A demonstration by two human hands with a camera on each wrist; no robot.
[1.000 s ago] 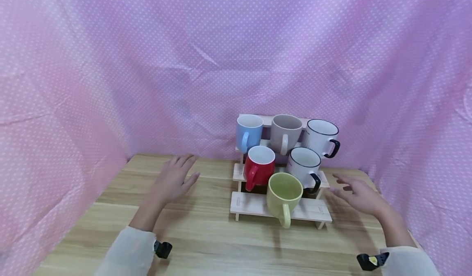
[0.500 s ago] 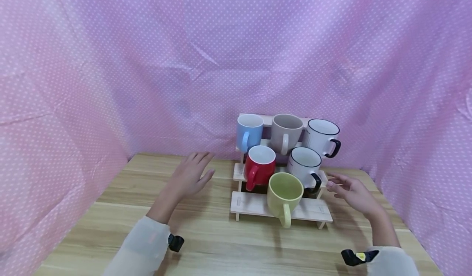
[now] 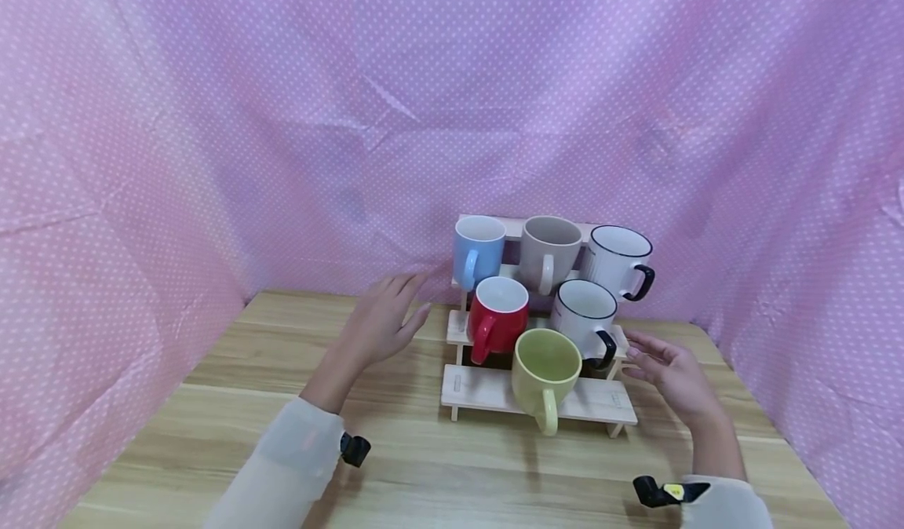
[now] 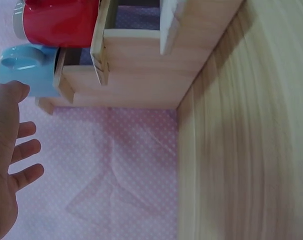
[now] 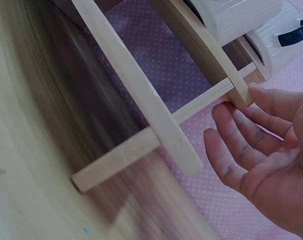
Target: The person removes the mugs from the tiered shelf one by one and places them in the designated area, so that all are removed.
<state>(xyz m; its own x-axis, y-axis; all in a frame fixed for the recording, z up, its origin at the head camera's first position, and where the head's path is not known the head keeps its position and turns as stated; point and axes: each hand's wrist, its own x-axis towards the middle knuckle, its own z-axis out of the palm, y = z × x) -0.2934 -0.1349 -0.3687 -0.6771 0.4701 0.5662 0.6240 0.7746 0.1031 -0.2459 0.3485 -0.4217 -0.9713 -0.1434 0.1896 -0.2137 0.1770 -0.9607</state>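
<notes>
Wooden rack [image 3: 480, 390] between both hands [image 3: 379, 321] [image 3: 679, 377]

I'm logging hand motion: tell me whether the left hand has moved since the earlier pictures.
Yes: in the head view the left hand has moved rightward, closer to the wooden rack.

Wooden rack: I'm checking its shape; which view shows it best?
The head view, as it takes in the wooden rack end to end, though mugs hide parts. The left wrist view shows its left side, cropped; the right wrist view, only pieces of its right end.
</notes>
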